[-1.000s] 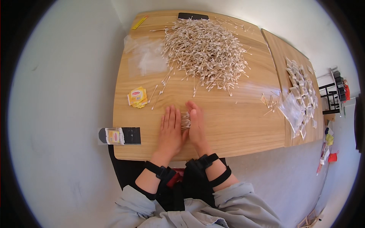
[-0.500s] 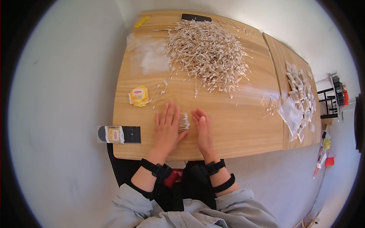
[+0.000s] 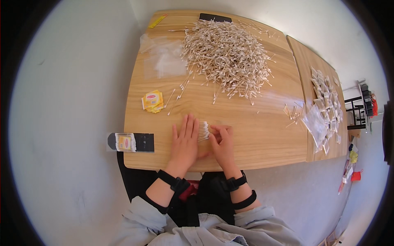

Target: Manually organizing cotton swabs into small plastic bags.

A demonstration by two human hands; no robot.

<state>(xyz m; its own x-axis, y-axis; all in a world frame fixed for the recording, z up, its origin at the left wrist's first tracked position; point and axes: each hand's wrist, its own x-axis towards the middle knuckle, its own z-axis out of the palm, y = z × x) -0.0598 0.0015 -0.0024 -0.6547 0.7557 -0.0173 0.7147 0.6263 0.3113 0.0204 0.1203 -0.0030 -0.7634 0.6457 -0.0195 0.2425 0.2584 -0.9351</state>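
A short row of cotton swabs point(image 3: 203, 130) lies side by side on the wooden table in front of me, white tips lined up. My left hand point(image 3: 185, 141) rests flat with fingers stretched, covering the row's left part. At the row's right end, my right hand point(image 3: 223, 146) is curled, thumb and forefinger drawn together by the swab tips; anything between them is too small to tell. To the left, a clear bag point(image 3: 144, 142) with a dark panel holds a row of swabs and a yellow card.
A big heap of loose cotton swabs point(image 3: 225, 57) covers the table's far middle. Clear plastic bags point(image 3: 164, 59) and yellow cards point(image 3: 152, 101) lie at left. Several filled packets point(image 3: 326, 98) are piled on the right-hand table point(image 3: 301, 57), with stray swabs point(image 3: 292, 114) nearby.
My right hand has gone from straight fingers beside the row to a curled pinch at the swab tips. My left hand stays flat, its fingers closer together.
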